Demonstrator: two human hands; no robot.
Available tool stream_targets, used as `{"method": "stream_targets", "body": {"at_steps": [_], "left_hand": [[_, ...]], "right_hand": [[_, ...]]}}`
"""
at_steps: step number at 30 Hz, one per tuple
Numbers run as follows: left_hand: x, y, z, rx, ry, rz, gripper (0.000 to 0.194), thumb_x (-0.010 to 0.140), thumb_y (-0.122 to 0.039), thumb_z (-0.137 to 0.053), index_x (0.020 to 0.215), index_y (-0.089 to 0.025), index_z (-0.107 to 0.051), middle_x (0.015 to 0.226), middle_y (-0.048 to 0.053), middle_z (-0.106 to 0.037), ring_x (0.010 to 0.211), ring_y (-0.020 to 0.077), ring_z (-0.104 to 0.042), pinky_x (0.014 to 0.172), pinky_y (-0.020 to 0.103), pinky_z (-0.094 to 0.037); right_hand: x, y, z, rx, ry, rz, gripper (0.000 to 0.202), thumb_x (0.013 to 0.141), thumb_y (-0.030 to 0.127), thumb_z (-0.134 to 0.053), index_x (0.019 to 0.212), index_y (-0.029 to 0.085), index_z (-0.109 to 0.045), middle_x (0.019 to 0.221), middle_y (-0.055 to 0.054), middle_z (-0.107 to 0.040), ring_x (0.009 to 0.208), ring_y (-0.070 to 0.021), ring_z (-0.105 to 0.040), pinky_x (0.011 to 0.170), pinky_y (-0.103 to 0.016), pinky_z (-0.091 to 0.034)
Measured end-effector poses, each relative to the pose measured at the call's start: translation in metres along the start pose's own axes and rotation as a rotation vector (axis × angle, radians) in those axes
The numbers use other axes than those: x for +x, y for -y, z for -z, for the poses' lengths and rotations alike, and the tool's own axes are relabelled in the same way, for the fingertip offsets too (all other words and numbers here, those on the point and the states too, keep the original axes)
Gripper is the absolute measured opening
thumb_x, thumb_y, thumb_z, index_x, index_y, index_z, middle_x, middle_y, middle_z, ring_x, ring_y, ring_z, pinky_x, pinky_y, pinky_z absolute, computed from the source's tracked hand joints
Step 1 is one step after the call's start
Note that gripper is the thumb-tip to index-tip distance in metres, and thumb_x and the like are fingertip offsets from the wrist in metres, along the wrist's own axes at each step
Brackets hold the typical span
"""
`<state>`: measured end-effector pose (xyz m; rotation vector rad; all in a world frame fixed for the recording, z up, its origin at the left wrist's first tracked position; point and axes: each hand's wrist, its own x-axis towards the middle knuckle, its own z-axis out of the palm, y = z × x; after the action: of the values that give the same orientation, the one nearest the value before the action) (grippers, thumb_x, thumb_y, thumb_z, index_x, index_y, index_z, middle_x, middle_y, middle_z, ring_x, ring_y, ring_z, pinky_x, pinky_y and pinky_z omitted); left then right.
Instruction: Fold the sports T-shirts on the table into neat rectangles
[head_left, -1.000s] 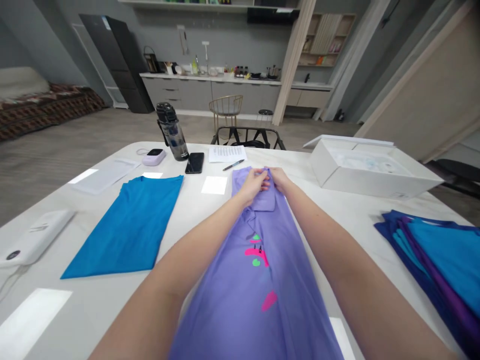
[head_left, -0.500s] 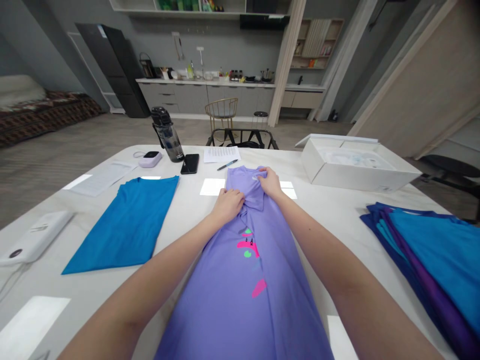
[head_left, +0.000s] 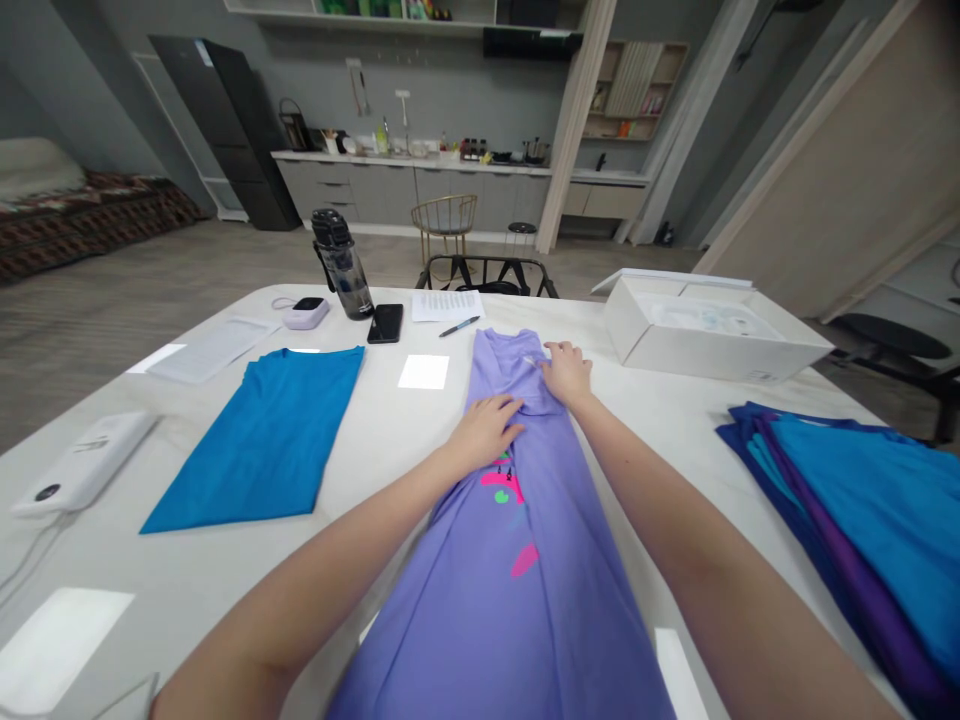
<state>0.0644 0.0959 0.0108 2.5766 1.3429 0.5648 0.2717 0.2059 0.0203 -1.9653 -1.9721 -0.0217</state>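
A lavender T-shirt [head_left: 495, 620] with a pink and green print lies lengthwise on the white table, its sides folded inward and its collar at the far end. Across the upper chest, just above the print, rests my left hand [head_left: 484, 432], fingers stretched out and thumb apart. My right hand [head_left: 568, 374] touches the shirt's right edge near the collar, its fingers spread and slightly bent. Some loose folds show between the two hands. Part of the print is covered by a fold and by my left hand.
A folded blue shirt [head_left: 262, 440] lies left; a stack of folded shirts [head_left: 862, 500] is right. An open white box [head_left: 712, 340] stands behind it. Bottle [head_left: 343, 265], phone [head_left: 385, 323], pen [head_left: 459, 326], papers [head_left: 448, 305] and a white corded device [head_left: 86, 462] are on the table.
My left hand has loosened and its fingers lie flatter on the shirt. My right hand has opened at the edge. The shirt's upper part has shifted slightly right and its folds look flatter.
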Motion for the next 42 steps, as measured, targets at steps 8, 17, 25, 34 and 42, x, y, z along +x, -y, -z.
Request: {"method": "stream_targets", "body": {"at_steps": [8, 17, 25, 34, 42], "left_hand": [[-0.048, -0.010, 0.009, 0.022, -0.017, 0.203, 0.062, 0.096, -0.031, -0.052, 0.152, -0.015, -0.033, 0.158, 0.019, -0.038, 0.147, 0.0292, -0.038, 0.118, 0.044, -0.035], [-0.092, -0.032, 0.031, 0.113, 0.042, 0.352, 0.039, 0.095, -0.030, -0.053, 0.133, -0.019, -0.053, 0.127, 0.013, -0.064, 0.119, 0.0276, -0.061, 0.099, 0.039, -0.046], [-0.150, -0.044, 0.046, -0.015, 0.006, 0.414, 0.029, 0.096, -0.030, -0.055, 0.123, -0.019, -0.059, 0.116, 0.009, -0.067, 0.103, 0.0211, -0.067, 0.092, 0.031, -0.048], [-0.196, -0.061, 0.060, 0.130, 0.076, 0.375, 0.027, 0.103, -0.033, -0.044, 0.117, -0.022, -0.064, 0.108, 0.008, -0.069, 0.099, 0.0220, -0.068, 0.085, 0.032, -0.048], [-0.235, -0.080, 0.067, 0.235, 0.112, 0.421, 0.022, 0.099, -0.033, -0.050, 0.113, -0.018, -0.059, 0.108, 0.011, -0.069, 0.098, 0.0259, -0.068, 0.078, 0.034, -0.049]], "right_hand": [[-0.091, 0.043, 0.010, 0.107, 0.106, 0.323, 0.048, 0.105, 0.041, -0.039, 0.148, 0.023, -0.050, 0.157, -0.014, -0.044, 0.142, -0.0331, -0.041, 0.116, -0.055, -0.028], [-0.168, 0.053, 0.032, 0.155, 0.114, 0.443, 0.034, 0.099, 0.021, -0.052, 0.131, 0.025, -0.063, 0.131, -0.011, -0.062, 0.121, -0.0245, -0.057, 0.104, -0.039, -0.040], [-0.200, 0.055, 0.036, 0.132, 0.116, 0.431, 0.030, 0.102, 0.025, -0.051, 0.130, 0.024, -0.063, 0.127, -0.008, -0.066, 0.120, -0.0224, -0.058, 0.104, -0.038, -0.038], [-0.234, 0.090, 0.051, 0.104, 0.157, 0.587, 0.031, 0.101, 0.019, -0.052, 0.128, 0.026, -0.066, 0.117, -0.008, -0.064, 0.111, -0.0212, -0.058, 0.092, -0.033, -0.042], [-0.257, 0.108, 0.054, 0.135, 0.266, 0.723, 0.035, 0.100, 0.019, -0.052, 0.132, 0.025, -0.065, 0.109, -0.008, -0.063, 0.100, -0.0195, -0.060, 0.088, -0.030, -0.042]]}}
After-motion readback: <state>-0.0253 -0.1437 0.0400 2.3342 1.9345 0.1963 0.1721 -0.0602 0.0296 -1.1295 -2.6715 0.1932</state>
